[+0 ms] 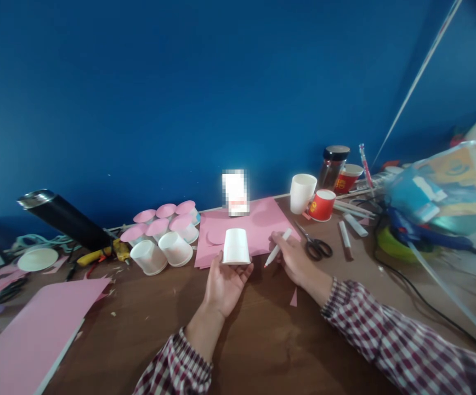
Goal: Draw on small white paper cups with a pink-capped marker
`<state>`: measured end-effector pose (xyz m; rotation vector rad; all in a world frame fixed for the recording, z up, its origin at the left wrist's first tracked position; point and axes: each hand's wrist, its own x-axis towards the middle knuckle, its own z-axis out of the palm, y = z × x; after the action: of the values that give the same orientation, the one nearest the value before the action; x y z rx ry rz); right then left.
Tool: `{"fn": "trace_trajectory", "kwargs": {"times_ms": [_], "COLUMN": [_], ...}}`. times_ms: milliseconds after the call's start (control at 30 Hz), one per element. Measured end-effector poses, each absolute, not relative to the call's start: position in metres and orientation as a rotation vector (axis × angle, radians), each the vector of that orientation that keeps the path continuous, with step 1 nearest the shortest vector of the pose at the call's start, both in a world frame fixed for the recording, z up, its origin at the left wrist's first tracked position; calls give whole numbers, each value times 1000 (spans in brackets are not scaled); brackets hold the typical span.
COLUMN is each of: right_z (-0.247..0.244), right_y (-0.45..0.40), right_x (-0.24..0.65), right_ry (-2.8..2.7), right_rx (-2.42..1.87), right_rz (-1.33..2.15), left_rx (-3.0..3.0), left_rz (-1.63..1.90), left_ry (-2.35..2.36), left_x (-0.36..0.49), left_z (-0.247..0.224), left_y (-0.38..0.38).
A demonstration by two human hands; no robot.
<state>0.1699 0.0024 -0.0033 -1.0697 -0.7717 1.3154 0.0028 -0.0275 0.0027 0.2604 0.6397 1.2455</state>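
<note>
A small white paper cup (236,246) rests upside down on the fingers of my left hand (224,285), its wide rim toward the palm. To the right of it, my right hand (293,257) pinches a white marker (278,248), whose reddish tip points down and left, apart from the cup. Pink paper sheets (258,216) lie behind both hands. Black-handled scissors (318,248) lie just right of my right hand. A small pink paper scrap (294,297) is on the brown table (258,340).
Several cups with pink tops (158,227) and two plain white cups (175,248) stand at left, near a black flask (63,219). At right are a red cup (322,205), a white cup (302,193), markers (345,237) and a glue gun (431,233).
</note>
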Motion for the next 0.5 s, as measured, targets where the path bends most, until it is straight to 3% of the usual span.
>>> {"fn": "trace_trajectory", "kwargs": {"times_ms": [500], "right_z": [-3], "right_y": [5], "right_x": [174], "right_ry": [-639], "right_rx": [-935], "right_rz": [1372], "left_rx": [265], "left_rz": [1270], "left_ry": [661], "left_x": [5], "left_z": [4], "left_y": [-26]}}
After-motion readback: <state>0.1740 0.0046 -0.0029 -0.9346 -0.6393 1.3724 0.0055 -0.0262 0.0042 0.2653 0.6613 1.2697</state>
